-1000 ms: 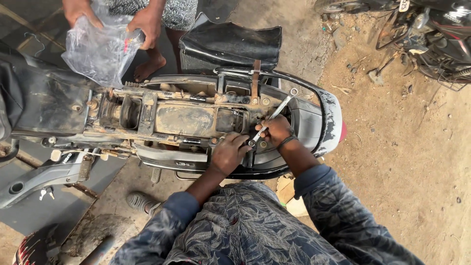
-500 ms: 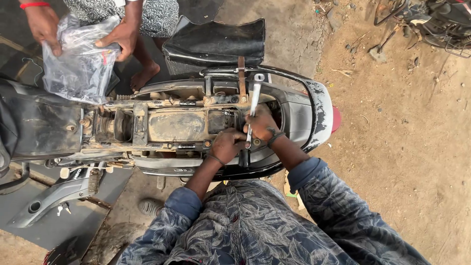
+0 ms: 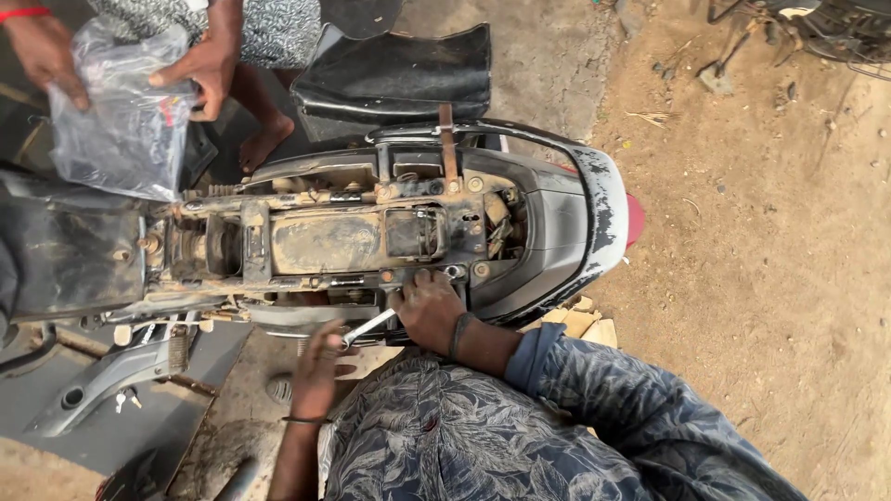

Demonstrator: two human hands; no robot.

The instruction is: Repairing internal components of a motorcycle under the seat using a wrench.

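A seatless motorcycle (image 3: 353, 232) lies across the view with its dusty frame bare. My right hand (image 3: 429, 306) is curled at the near edge of the frame, beside a bolt (image 3: 452, 272). A silvery wrench (image 3: 368, 327) slants from under that hand down to my left hand (image 3: 320, 364), whose fingers pinch its lower end. Both hands are on the near side of the bike, just ahead of the tail.
Another person stands at the far side, both hands on a clear plastic bag (image 3: 116, 121). The removed black seat (image 3: 399, 74) lies behind the bike. A grey side panel (image 3: 93, 394) lies at lower left, cardboard scraps (image 3: 580, 320) by the tail, and another bike (image 3: 817, 28) at top right.
The wrench came off the top of the frame and down to the near side. My left hand dropped below the frame to its lower end. My view shifted right.
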